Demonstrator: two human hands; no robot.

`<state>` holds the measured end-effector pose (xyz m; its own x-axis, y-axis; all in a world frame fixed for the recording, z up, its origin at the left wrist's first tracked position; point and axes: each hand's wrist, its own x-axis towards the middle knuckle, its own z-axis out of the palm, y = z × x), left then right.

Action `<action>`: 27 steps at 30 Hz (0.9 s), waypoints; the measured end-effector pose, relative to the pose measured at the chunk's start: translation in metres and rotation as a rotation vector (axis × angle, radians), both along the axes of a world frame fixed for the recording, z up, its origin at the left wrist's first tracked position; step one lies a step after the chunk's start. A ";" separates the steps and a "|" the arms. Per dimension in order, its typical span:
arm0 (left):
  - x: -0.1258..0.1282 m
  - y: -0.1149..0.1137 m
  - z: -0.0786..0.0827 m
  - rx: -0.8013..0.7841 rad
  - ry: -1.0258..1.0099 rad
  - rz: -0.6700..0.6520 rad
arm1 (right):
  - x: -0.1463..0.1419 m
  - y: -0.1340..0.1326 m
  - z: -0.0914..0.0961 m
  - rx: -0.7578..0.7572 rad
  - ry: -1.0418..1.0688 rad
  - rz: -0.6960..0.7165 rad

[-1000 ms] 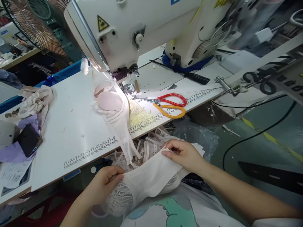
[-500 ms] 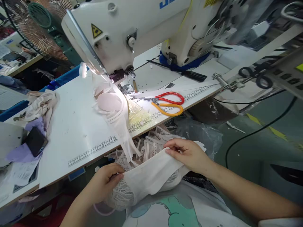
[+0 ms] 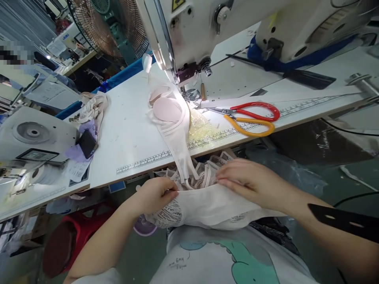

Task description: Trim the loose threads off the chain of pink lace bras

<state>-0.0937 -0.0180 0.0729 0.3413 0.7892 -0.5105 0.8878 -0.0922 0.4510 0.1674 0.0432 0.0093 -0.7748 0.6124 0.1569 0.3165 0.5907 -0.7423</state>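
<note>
A white bra with lace cups point(image 3: 204, 207) stretches between my two hands, just below the table's front edge. My left hand point(image 3: 155, 195) pinches its upper edge at the left, thumb against the fingers. At the right, my right hand point(image 3: 248, 179) grips the same edge with its fingers close together. Behind this edge, more lace pieces point(image 3: 207, 173) lie bunched, partly hidden by my hands. A pale pink bra point(image 3: 168, 110) rests on the table by the sewing machine's needle area, its strap ends hanging over the edge toward my hands.
Scissors with red and orange handles point(image 3: 251, 118) lie right of the sewing machine point(image 3: 195, 35) needle. A phone point(image 3: 88, 144), purple paper and a heap of pale fabric point(image 3: 93, 106) are at the left. A red stool point(image 3: 74, 236) stands below; a fan point(image 3: 109, 31) is behind.
The view has turned left, so the table and machine appear farther right. Both hands still hold the white bra; the right fingers now lie flatter along its edge.
</note>
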 end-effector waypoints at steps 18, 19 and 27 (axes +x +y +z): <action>-0.010 -0.008 0.007 0.048 -0.043 -0.022 | 0.010 0.017 -0.002 -0.227 -0.145 0.249; -0.012 -0.006 0.004 0.034 -0.050 -0.007 | 0.016 0.019 -0.005 -0.267 -0.111 0.210; -0.022 0.003 -0.011 -0.058 -0.107 0.078 | 0.027 0.010 -0.025 -0.474 0.030 -0.124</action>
